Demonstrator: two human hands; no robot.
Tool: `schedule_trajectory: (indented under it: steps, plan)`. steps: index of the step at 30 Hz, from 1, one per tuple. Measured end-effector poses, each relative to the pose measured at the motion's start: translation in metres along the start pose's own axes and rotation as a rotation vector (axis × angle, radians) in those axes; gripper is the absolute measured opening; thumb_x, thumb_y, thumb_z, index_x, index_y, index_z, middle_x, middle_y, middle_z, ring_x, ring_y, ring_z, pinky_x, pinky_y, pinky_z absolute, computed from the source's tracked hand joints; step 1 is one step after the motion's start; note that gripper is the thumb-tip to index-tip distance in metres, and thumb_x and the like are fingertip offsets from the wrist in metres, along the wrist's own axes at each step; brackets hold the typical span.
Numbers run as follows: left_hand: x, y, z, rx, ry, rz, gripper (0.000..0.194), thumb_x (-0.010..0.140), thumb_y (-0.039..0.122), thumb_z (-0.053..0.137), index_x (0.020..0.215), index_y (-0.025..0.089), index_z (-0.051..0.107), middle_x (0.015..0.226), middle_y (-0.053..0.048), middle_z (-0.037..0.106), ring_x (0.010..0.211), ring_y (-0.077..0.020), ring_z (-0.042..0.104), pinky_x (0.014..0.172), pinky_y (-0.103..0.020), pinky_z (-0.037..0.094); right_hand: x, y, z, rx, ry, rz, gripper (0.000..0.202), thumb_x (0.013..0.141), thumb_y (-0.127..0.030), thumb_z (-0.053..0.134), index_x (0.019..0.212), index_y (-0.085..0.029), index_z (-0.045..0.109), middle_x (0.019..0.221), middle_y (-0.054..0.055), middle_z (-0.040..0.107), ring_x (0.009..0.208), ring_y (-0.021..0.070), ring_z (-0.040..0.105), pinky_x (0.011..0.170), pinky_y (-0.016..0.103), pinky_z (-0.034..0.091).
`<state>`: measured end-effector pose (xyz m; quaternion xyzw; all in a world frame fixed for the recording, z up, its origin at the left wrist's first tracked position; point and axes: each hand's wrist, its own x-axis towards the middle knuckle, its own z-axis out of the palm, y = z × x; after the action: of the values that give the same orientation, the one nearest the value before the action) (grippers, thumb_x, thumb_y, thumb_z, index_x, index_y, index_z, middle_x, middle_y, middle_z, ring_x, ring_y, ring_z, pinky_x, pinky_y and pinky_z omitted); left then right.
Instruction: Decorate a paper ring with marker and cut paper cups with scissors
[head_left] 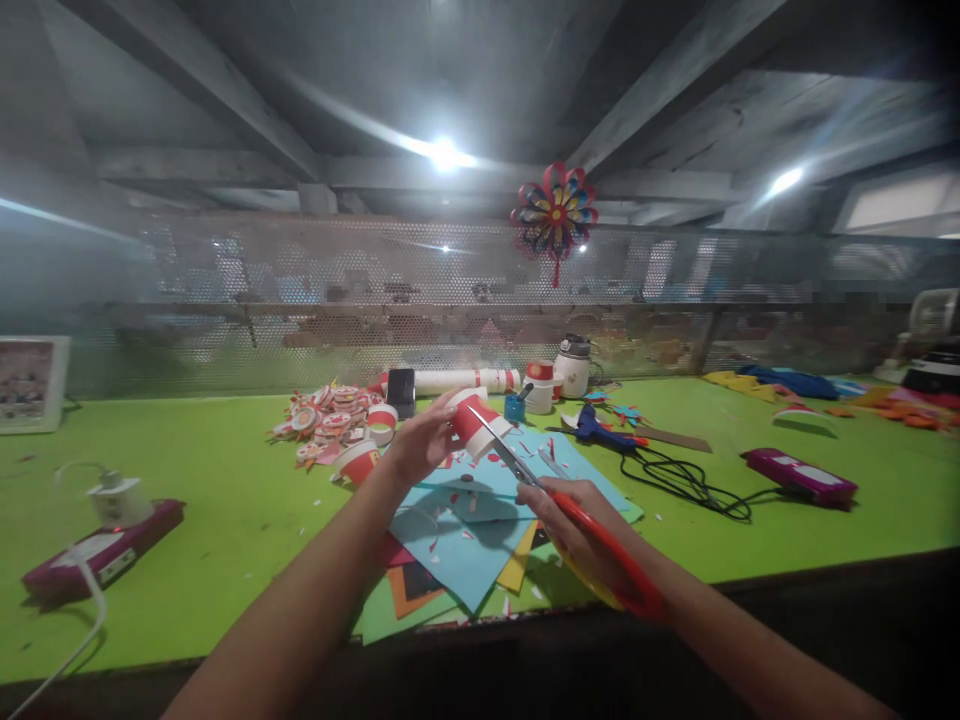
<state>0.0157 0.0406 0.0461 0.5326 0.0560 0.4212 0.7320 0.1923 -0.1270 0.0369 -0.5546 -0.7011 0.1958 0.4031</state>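
My left hand (424, 438) is closed around a red and white paper cup (475, 424), tilted above the table. In my right hand (574, 515) is a pair of scissors (517, 465) with red and yellow handles. Their blades point up and left and reach across the side of the cup; whether they are cutting into it I cannot tell. Below both hands lie light blue sheets (450, 550) strewn with small red and white scraps. Another red and white paper cup (358, 462) rests just left of my left hand.
Several decorated paper pieces (330, 415) are heaped at the left. Behind stand a phone (401, 392), a blue jar (515, 407) and a white container (572, 367). A blue glue gun (600, 428) with a coiled black cable lies right, before a purple power strip (799, 477); another power strip (105, 555) lies left.
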Motion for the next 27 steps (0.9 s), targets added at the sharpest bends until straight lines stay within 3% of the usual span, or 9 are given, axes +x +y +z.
schedule_trajectory:
  steps: [4, 10, 17, 22, 27]
  plan:
    - [-0.005, 0.008, 0.001, 0.106, -0.126, -0.083, 0.052, 0.07, 0.013, 0.073, 0.121, 0.015, 0.062, 0.109, -0.015, 0.068, 0.09, -0.0234, 0.067, 0.077, -0.03, 0.054, -0.012, 0.002, -0.03, -0.063, -0.108, -0.006, 0.045, 0.086, -0.057, 0.05, 0.061, -0.019, 0.049, 0.057, -0.005, 0.034, 0.053, 0.0103, 0.033, 0.05, 0.024, 0.025]
    - [-0.005, -0.003, 0.014, 0.253, -0.223, -0.123, 0.041, 0.07, 0.015, 0.075, 0.109, 0.013, 0.066, 0.095, -0.013, 0.069, 0.071, -0.0169, 0.065, 0.058, -0.022, 0.05, -0.032, 0.007, -0.058, -0.181, -0.158, 0.004, 0.042, 0.087, -0.055, 0.049, 0.069, -0.019, 0.061, 0.057, -0.004, 0.038, 0.053, 0.0108, 0.034, 0.049, 0.024, 0.027]
    - [-0.003, -0.009, 0.01, 0.375, -0.199, -0.113, 0.044, 0.068, 0.019, 0.076, 0.11, 0.012, 0.065, 0.091, -0.012, 0.068, 0.065, -0.0167, 0.065, 0.052, -0.022, 0.049, -0.043, 0.027, -0.07, -0.38, -0.135, -0.07, 0.039, 0.086, -0.052, 0.055, 0.092, -0.018, 0.072, 0.072, 0.003, 0.065, 0.063, 0.0168, 0.054, 0.058, 0.026, 0.038]
    - [-0.003, -0.008, 0.01, 0.431, -0.159, -0.08, 0.044, 0.067, 0.018, 0.077, 0.108, 0.016, 0.062, 0.091, -0.011, 0.068, 0.073, -0.0191, 0.066, 0.055, -0.023, 0.051, -0.049, 0.029, -0.071, -0.5, -0.122, -0.006, 0.043, 0.086, -0.056, 0.053, 0.094, -0.016, 0.07, 0.078, 0.007, 0.067, 0.07, 0.0222, 0.059, 0.065, 0.031, 0.042]
    - [-0.002, -0.008, 0.014, 0.517, -0.103, -0.057, 0.043, 0.063, 0.019, 0.079, 0.102, 0.016, 0.06, 0.093, -0.01, 0.068, 0.078, -0.0199, 0.065, 0.06, -0.025, 0.051, -0.057, 0.032, -0.067, -0.503, -0.078, 0.074, 0.048, 0.085, -0.056, 0.055, 0.108, -0.014, 0.063, 0.102, 0.013, 0.066, 0.092, 0.0275, 0.06, 0.082, 0.039, 0.045]
